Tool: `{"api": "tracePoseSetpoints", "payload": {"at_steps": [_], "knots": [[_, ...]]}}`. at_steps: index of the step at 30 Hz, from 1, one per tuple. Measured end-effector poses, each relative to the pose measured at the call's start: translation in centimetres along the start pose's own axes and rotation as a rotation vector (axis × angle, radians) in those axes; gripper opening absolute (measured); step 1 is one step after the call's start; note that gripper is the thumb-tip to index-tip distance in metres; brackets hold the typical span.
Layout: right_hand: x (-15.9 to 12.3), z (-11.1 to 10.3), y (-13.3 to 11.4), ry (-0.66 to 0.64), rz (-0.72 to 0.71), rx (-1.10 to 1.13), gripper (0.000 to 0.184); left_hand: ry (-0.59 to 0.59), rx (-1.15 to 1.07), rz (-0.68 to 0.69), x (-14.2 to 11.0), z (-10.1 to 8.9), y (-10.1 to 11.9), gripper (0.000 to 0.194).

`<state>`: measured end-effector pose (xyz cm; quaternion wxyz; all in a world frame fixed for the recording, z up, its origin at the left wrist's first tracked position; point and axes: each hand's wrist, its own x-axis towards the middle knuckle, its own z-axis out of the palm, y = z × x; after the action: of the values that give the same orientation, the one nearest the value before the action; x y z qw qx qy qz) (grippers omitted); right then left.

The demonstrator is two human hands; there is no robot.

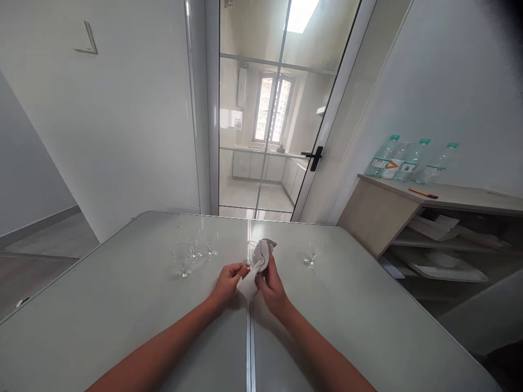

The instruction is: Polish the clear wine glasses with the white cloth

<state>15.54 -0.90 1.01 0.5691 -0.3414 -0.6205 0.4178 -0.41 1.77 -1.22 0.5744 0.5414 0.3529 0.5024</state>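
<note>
Over the table's centre seam, my left hand (229, 280) pinches the stem of a small clear stemmed glass (252, 246). My right hand (273, 286) is closed around a white cloth (260, 262), pressing it against the glass bowl. The cloth hides much of that glass, and a loose end hangs between my hands. To the left, three similar stemmed glasses (183, 269) stand upright close together. Another stemmed glass (310, 262) stands upright on the right side.
The pale table (122, 305) has a metal seam down its middle. At the right, a cabinet (378, 209) bears several plastic bottles (408, 163) and an orange-red pen-like stick (423, 193). Behind the table stands a glazed door (269, 136) with a black handle (314, 158).
</note>
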Motion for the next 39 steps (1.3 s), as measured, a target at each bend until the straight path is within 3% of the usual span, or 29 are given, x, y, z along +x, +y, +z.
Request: {"api": "tracePoseSetpoints", "payload": {"at_steps": [2, 6, 8, 10, 12, 15, 19, 21, 25, 29, 34, 39], "knots": [[0.1, -0.2, 0.0, -0.029, -0.145, -0.297, 0.059, -0.011, 0.041, -0.016, 0.0, -0.1, -0.2, 0.050], [1.0, -1.7, -1.2, -0.235, -0.415, -0.715, 0.047, -0.028, 0.257, 0.054, -0.3, -0.1, -0.5, 0.038], [1.5, -2.2, -2.0, -0.266, -0.442, -0.800, 0.046, -0.031, 0.458, 0.158, -0.7, 0.0, -0.4, 0.029], [1.7, -2.4, -2.3, -0.218, -0.381, -0.804, 0.043, -0.035, 0.650, 0.237, -1.1, 0.0, -0.2, 0.024], [1.9, -2.5, -2.0, -0.140, -0.258, -0.711, 0.031, -0.043, 0.782, 0.293, -1.6, 0.1, 0.1, 0.021], [2.0, -2.9, -0.6, -0.011, 0.002, -0.354, 0.011, -0.077, 0.845, 0.354, -2.0, 0.0, 0.5, 0.017], [2.1, -3.2, 0.6, 0.106, 0.383, 0.308, 0.026, -0.100, 0.659, 0.280, -1.9, 0.2, 0.9, 0.019], [1.9, -2.6, 0.5, 0.111, 0.478, 0.532, 0.035, -0.134, 0.510, 0.190, -1.6, 0.3, 0.7, 0.029], [1.3, -0.3, -0.1, 0.050, 0.422, 0.683, 0.043, -0.168, 0.196, -0.011, -0.8, 0.4, -0.7, 0.048], [0.6, 1.0, 0.8, 0.078, 0.360, 0.620, 0.037, -0.062, 0.009, -0.126, -0.4, 0.5, -1.4, 0.049], [-0.2, 1.1, 2.4, 0.156, 0.294, 0.458, 0.031, 0.082, -0.012, -0.032, -0.5, 1.1, -0.7, 0.040], [-0.2, 1.8, 2.3, 0.102, 0.207, 0.348, 0.043, 0.232, 0.036, 0.002, -0.4, 1.0, -1.0, 0.038]]}}
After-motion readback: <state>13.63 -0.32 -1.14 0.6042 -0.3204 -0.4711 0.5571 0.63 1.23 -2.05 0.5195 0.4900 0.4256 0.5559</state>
